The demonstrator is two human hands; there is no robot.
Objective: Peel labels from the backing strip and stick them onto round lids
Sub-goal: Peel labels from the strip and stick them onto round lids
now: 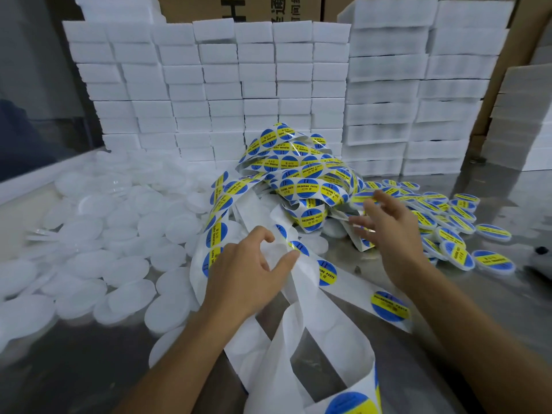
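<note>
The head view looks down on a steel counter (89, 360) where a long white backing strip (301, 312) loops and tangles from the near edge up to a heap in the middle. Round blue-and-yellow soldering-paste labels (307, 170) cover the heaped part of the strip; nearer the person the strip is mostly bare, with single labels left here and there, one of them (389, 306) just inside the right forearm.

The left hand (251, 270) rests on the strip near the middle of the counter, thumb and forefinger curved toward each other around a fold of the white paper; whether they truly pinch it cannot be told. The right hand (385, 225) hangs over the right side of the heap with fingers spread and loose, gripping nothing, its fingertips close to a labelled lid (363, 198).

Plain white round lids (119, 264) lie piled across the left half of the counter. Lids already bearing labels (457, 231) lie in a spread toward the right edge. Along the far edge stand stacked white foam blocks (227, 85), with brown cardboard cartons (239, 7) behind them.
</note>
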